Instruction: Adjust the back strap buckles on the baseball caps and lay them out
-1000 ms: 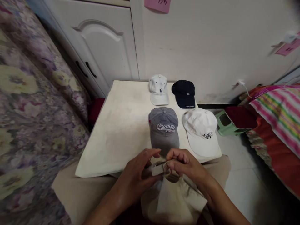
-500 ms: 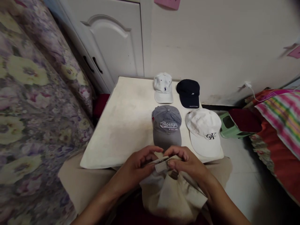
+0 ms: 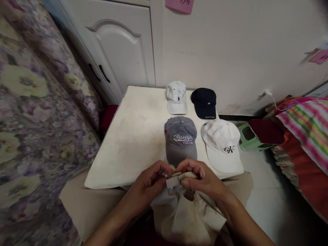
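A beige cap (image 3: 187, 218) rests in my lap, its back strap turned toward the table. My left hand (image 3: 153, 177) pinches one end of the strap between thumb and fingers. On the other side of it, my right hand (image 3: 198, 176) grips the strap close by, the fingertips of both hands almost meeting. Just beyond my hands lies a grey cap (image 3: 181, 138) with "Always" lettering. A white cap (image 3: 221, 145) with a "CK" mark is to its right. Farther back are a small pale cap (image 3: 176, 98) and a navy cap (image 3: 204, 103).
The caps lie on a cream-covered table (image 3: 123, 136) against the wall. A floral curtain (image 3: 38, 119) hangs at the left, beside a white cabinet door (image 3: 118, 44). On the right stand a green stool (image 3: 247, 136) and a bed with a striped cloth (image 3: 307, 119).
The view has shifted slightly. Both hands stay on the beige cap's strap, and the strap piece between them has tilted a little. The caps on the table keep their places.
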`<state>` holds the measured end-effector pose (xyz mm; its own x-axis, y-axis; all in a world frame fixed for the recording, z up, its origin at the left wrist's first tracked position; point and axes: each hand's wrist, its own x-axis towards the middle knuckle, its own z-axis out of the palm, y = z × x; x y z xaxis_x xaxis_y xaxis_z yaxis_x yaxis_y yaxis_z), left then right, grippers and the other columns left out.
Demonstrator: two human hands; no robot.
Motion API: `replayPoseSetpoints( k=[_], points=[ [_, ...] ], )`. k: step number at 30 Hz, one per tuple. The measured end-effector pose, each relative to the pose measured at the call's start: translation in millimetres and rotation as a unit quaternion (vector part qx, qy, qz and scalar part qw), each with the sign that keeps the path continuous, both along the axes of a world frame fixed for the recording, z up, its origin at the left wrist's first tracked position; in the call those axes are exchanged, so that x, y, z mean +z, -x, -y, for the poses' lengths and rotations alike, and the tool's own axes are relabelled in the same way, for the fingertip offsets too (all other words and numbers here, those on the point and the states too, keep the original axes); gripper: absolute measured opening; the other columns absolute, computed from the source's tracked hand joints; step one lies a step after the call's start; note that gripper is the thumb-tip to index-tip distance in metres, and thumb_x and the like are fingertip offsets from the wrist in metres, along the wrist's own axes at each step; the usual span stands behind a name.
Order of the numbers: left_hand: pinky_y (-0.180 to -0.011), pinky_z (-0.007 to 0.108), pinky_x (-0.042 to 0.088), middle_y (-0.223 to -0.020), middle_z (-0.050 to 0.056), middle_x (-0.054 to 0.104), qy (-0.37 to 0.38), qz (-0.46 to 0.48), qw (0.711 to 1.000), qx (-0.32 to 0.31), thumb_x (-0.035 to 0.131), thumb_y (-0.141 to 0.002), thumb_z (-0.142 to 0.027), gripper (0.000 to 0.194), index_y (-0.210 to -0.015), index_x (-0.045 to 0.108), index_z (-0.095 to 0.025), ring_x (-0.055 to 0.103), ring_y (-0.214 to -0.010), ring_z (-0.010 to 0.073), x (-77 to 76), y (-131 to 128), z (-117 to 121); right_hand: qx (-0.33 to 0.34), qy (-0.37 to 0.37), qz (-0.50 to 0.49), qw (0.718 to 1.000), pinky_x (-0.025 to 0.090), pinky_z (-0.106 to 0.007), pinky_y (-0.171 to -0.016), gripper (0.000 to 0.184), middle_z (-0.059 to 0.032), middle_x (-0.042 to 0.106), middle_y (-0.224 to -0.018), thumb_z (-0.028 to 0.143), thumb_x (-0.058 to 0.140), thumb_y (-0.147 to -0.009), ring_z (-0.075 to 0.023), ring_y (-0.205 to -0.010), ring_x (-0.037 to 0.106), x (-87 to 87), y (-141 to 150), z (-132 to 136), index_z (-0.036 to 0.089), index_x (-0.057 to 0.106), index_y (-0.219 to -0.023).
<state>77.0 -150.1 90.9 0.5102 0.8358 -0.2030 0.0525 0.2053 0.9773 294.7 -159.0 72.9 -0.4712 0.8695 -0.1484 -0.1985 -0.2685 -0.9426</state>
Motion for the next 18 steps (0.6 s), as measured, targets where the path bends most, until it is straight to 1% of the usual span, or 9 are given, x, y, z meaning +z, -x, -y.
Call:
replayPoseSetpoints(
  k=[3,6,9,11,14,18],
  points=[
    [-0.062,0.024,0.042,-0.085,0.002,0.060,-0.045,-0.020,0.998,-0.027,0.049,-0.096,-0.040,0.025,-0.087,0.061,-0.019,0.053,-0.075,0.0152,2.8,3.5,-0.1,-0.009,-0.020,0.015,1.000,0.047,-0.021,-0.064,0.031,-0.0013,0.066,-0.089,0.033,0.079,-0.080,-0.0114,-0.073,0.059,0.4,-0.3,1.1,0.019,0.067,-0.104],
    [-0.062,0.025,0.041,-0.081,0.002,0.060,-0.031,-0.023,0.997,-0.064,0.051,-0.094,-0.043,0.030,-0.085,0.064,-0.018,0.053,-0.073,0.0155,5.3,4.1,-0.2,-0.007,-0.028,0.025,0.999,0.046,-0.022,-0.063,0.029,-0.0013,0.066,-0.088,0.033,0.079,-0.079,-0.0117,-0.072,0.058,-0.7,-2.0,2.2,0.018,0.068,-0.102],
    [-0.058,0.023,0.038,-0.073,0.000,0.058,0.005,-0.019,0.998,-0.059,0.058,-0.091,-0.042,0.028,-0.078,0.064,-0.017,0.050,-0.066,0.0131,4.9,1.1,-0.6,-0.003,-0.021,0.015,1.000,0.045,-0.022,-0.061,0.030,-0.0013,0.066,-0.088,0.033,0.080,-0.078,-0.0111,-0.070,0.057,-0.6,-3.7,2.0,0.018,0.068,-0.101],
    [-0.058,0.023,0.038,-0.073,0.000,0.058,0.013,-0.011,0.998,-0.052,0.061,-0.089,-0.041,0.028,-0.074,0.062,-0.017,0.050,-0.065,0.0130,3.6,-1.1,-1.4,0.001,-0.011,0.006,1.000,0.044,-0.021,-0.060,0.031,-0.0010,0.065,-0.087,0.033,0.080,-0.078,-0.0102,-0.068,0.055,0.3,-4.0,1.2,0.018,0.067,-0.101],
    [-0.060,0.024,0.039,-0.075,0.001,0.061,0.007,-0.006,0.998,-0.055,0.063,-0.087,-0.038,0.027,-0.070,0.060,-0.017,0.052,-0.068,0.0136,1.9,-2.8,-2.1,0.003,-0.008,0.006,1.000,0.043,-0.021,-0.059,0.031,-0.0004,0.064,-0.086,0.034,0.082,-0.076,-0.0096,-0.067,0.054,2.3,-3.5,-0.1,0.018,0.067,-0.099],
    [-0.063,0.025,0.039,-0.078,0.001,0.063,-0.021,-0.032,0.998,-0.059,0.061,-0.089,-0.032,0.024,-0.070,0.060,-0.017,0.054,-0.071,0.0142,3.2,-3.9,0.3,-0.007,-0.014,0.025,1.000,0.044,-0.021,-0.060,0.029,0.0001,0.064,-0.084,0.034,0.081,-0.077,-0.0098,-0.068,0.055,5.8,-2.4,-0.9,0.018,0.067,-0.096]
  ],
)
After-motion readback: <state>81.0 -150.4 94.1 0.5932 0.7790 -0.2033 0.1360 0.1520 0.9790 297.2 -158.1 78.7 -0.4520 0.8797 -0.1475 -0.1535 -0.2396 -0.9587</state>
